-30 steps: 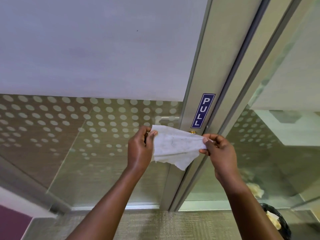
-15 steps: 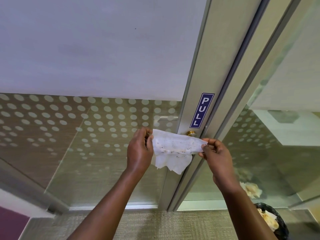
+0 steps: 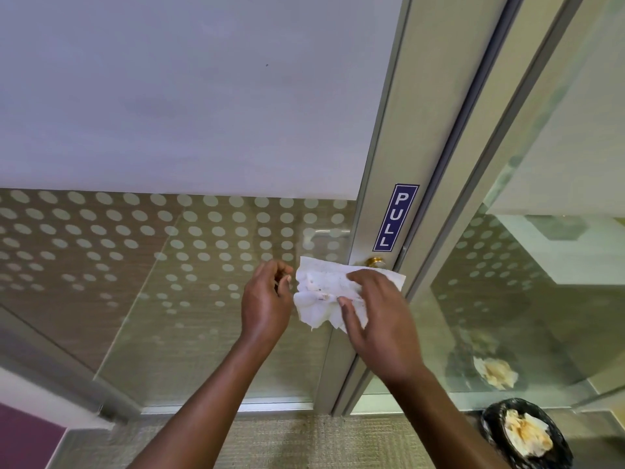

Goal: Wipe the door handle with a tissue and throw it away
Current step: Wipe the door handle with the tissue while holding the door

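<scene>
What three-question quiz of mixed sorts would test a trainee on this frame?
1. True or false: both hands grip the tissue.
2. Which word is on the blue sign? A) PUSH B) PULL C) EXIT
3. Fill in: the bin at lower right already holds crumpled ____.

Key:
1. False: the right hand holds it; the left hand is beside it, fingers curled and off the tissue.
2. B
3. Tissue; it looks stained.
</scene>
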### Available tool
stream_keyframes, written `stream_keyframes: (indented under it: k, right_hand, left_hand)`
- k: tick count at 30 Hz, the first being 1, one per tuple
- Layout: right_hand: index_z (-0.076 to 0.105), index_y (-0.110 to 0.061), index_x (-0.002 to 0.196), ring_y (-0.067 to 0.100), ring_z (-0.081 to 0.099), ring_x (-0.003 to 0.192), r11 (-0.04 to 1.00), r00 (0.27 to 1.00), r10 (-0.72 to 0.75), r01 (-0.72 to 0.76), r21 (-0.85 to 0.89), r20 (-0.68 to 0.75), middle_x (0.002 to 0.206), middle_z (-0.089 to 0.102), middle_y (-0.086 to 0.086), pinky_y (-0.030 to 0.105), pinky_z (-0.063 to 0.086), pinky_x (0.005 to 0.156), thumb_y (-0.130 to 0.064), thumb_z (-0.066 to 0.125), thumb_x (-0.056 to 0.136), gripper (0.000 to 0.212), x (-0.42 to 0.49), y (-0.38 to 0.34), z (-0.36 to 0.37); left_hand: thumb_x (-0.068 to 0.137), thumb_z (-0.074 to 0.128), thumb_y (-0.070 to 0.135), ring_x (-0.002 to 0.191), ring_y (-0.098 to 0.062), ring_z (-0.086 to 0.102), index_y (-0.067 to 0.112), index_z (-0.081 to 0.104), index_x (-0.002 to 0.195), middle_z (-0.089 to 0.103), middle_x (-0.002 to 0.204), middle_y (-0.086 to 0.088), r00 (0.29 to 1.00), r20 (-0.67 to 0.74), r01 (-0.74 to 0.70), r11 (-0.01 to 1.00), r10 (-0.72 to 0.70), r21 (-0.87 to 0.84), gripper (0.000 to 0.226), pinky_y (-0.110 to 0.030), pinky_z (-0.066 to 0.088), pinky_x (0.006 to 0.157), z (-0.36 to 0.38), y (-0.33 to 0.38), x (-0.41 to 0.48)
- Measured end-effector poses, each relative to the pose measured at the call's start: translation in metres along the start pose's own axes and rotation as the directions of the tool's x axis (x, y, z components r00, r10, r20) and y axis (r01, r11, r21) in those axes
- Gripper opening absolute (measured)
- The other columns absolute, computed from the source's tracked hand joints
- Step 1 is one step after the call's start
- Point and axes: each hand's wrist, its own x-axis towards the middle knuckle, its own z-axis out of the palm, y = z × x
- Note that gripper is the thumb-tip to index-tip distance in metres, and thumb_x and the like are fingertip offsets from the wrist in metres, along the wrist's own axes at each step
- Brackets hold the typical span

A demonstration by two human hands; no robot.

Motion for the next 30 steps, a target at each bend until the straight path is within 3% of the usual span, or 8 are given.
stream_keyframes:
  k: [4, 9, 11, 13, 15, 17, 24, 30]
  right_hand:
    - [0.050, -0.018, 0.138, 0.017, 0.052, 0.120, 0.997, 0.990, -0.052, 0.059, -0.045, 0.130, 0.131, 0.058, -0.001, 0.031, 0.040, 0.102, -0.044, 0.057, 0.097, 0.049, 0.004, -0.016, 0.022]
    - [0.044, -0.006, 0.143, 0.026, 0.057, 0.115, 0.975, 0.976, -0.071, 0.111, -0.194, 0.204, 0.130, 0.059, 0.011, 0.039, 0.049, 0.098, -0.051, 0.043, 0.093, 0.067, 0.023, -0.027, 0.051]
    - [0.051, -0.006, 0.132, 0.027, 0.061, 0.095, 0.970, 0.973, -0.044, 0.096, -0.224, 0.228, 0.112, 0.063, 0.011, 0.038, 0.051, 0.079, -0.050, 0.042, 0.093, 0.060, 0.031, -0.030, 0.063]
    - [0.061, -0.007, 0.110, 0.028, 0.060, 0.072, 0.969, 0.981, -0.029, 0.075, -0.236, 0.193, 0.087, 0.064, 0.010, 0.034, 0.038, 0.058, -0.044, 0.040, 0.094, 0.046, 0.038, -0.032, 0.071]
    - [0.066, -0.008, 0.089, 0.030, 0.060, 0.059, 0.936, 0.984, -0.044, 0.102, -0.338, 0.175, 0.071, 0.062, 0.009, 0.031, 0.027, 0.053, -0.033, 0.040, 0.094, 0.036, 0.044, -0.033, 0.077]
    - [0.066, -0.009, 0.080, 0.027, 0.059, 0.050, 0.891, 0.986, -0.065, 0.127, -0.436, 0.156, 0.061, 0.059, 0.007, 0.029, 0.025, 0.049, -0.026, 0.055, 0.091, 0.022, 0.046, -0.031, 0.080]
    - [0.061, -0.011, 0.086, 0.020, 0.052, 0.039, 0.877, 0.985, -0.093, 0.149, -0.457, 0.142, 0.056, 0.058, 0.002, 0.025, 0.025, 0.041, -0.034, 0.072, 0.090, 0.026, 0.043, -0.023, 0.087]
    - [0.054, -0.013, 0.121, 0.023, 0.063, 0.064, 0.936, 0.978, -0.091, 0.148, -0.320, 0.186, 0.081, 0.068, 0.002, 0.031, 0.037, 0.057, -0.057, 0.053, 0.093, 0.053, 0.040, -0.028, 0.067]
  left_hand:
    - [0.099, 0.062, 0.004, 0.081, -0.002, 0.059, 0.015, 0.065, 0.107, 0.056, 0.093, 0.017, 0.995, -0.053, -0.085, 0.995, 0.088, 0.058, 0.014, -0.025, 0.048, 0.064, -0.011, 0.006, -0.001]
    - [0.098, 0.066, 0.007, 0.075, -0.004, 0.051, 0.010, 0.066, 0.109, 0.058, 0.096, 0.008, 0.929, -0.072, -0.351, 0.927, 0.362, 0.133, 0.012, -0.016, 0.039, 0.062, -0.026, 0.039, 0.015]
    - [0.098, 0.066, 0.010, 0.077, -0.007, 0.052, 0.008, 0.068, 0.109, 0.061, 0.099, 0.002, 0.862, -0.047, -0.491, 0.856, 0.504, 0.162, 0.011, -0.016, 0.039, 0.062, -0.031, 0.059, 0.026]
    - [0.097, 0.065, 0.014, 0.077, -0.014, 0.057, 0.005, 0.069, 0.108, 0.063, 0.100, -0.004, 0.779, -0.010, -0.614, 0.765, 0.627, 0.194, 0.015, -0.024, 0.044, 0.059, -0.034, 0.082, 0.037]
    - [0.095, 0.065, 0.014, 0.077, -0.022, 0.060, 0.003, 0.071, 0.106, 0.063, 0.097, -0.009, 0.677, 0.026, -0.721, 0.655, 0.735, 0.226, 0.017, -0.034, 0.048, 0.058, -0.035, 0.104, 0.049]
    - [0.093, 0.066, 0.012, 0.077, -0.027, 0.058, 0.001, 0.072, 0.103, 0.063, 0.094, -0.014, 0.562, 0.060, -0.805, 0.529, 0.825, 0.267, 0.016, -0.040, 0.047, 0.061, -0.034, 0.123, 0.061]
    - [0.092, 0.065, 0.021, 0.115, -0.034, 0.049, 0.007, 0.071, 0.113, 0.066, 0.126, -0.020, 0.207, 0.250, -0.879, 0.068, 0.946, 0.471, 0.027, -0.047, 0.038, 0.093, -0.032, 0.157, 0.101]
    - [0.099, 0.055, 0.029, 0.129, -0.036, 0.056, 0.010, 0.064, 0.130, 0.059, 0.145, -0.018, 0.093, 0.399, -0.798, -0.171, 0.912, 0.578, 0.038, -0.047, 0.033, 0.103, -0.041, 0.159, 0.141]
